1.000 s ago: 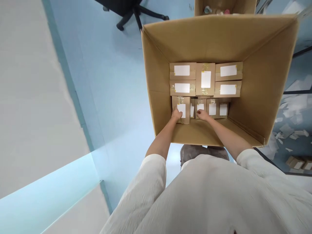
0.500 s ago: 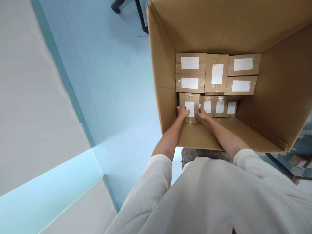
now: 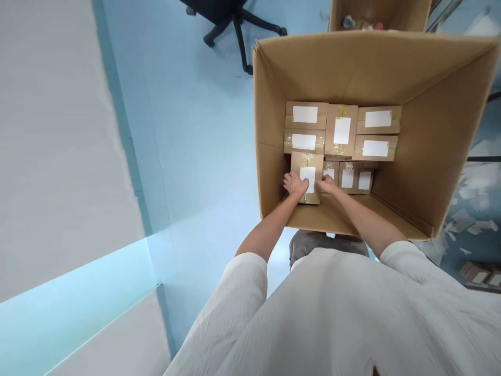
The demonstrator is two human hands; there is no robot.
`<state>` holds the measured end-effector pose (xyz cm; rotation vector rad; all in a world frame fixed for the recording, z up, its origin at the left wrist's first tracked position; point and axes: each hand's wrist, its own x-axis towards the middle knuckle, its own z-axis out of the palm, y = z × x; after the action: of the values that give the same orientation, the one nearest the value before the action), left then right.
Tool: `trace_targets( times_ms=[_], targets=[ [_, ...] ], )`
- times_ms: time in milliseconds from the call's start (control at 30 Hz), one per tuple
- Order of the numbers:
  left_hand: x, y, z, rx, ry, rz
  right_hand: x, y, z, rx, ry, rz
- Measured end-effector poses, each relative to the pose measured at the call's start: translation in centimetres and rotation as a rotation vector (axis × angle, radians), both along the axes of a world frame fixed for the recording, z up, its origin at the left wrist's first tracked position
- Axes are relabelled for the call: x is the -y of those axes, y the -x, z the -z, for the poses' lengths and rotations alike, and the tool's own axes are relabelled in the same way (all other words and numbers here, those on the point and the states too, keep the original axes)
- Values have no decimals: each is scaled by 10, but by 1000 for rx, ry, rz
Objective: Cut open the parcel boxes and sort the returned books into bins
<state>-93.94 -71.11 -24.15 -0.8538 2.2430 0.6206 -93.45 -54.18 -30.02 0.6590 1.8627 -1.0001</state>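
Note:
A big open cardboard carton (image 3: 270, 141) stands on the floor in front of me, packed with several small brown boxes that carry white labels. Both my arms reach down into it. My left hand (image 3: 294, 184) grips the left edge of the nearest small labelled box (image 3: 308, 166) at the carton's near left. My right hand (image 3: 327, 185) holds that same box on its right edge, fingers curled. Beside it to the right stand more small boxes (image 3: 354, 178); a back row of flat boxes (image 3: 342, 130) lies behind.
A black office chair base (image 3: 235, 21) stands on the blue floor at the top. Another open carton (image 3: 379, 13) sits behind the big one. Loose white papers (image 3: 469, 209) and small boxes (image 3: 481, 271) lie at the right. A pale wall runs along the left.
My right hand has moved left from the middle small box onto the near-left box, so both hands now hold it. The view has shifted slightly.

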Motion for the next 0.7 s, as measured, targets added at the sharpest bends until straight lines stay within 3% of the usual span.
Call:
trace_targets(
  times_ms=[167,333,500,700],
  targets=[
    [-37,14,-64,-192,32,38,-34,22,-51,-147,-50,-30],
    [-77,37,-120,-338,-31,74,-75,49,-115,-227,-140,-33],
    [-115,62,-167,-489,-105,154,-118,63,-180,-444,-141,131],
    [-157,83,-234,-709,-259,391,-175,49,-258,-683,-252,307]
  ],
)
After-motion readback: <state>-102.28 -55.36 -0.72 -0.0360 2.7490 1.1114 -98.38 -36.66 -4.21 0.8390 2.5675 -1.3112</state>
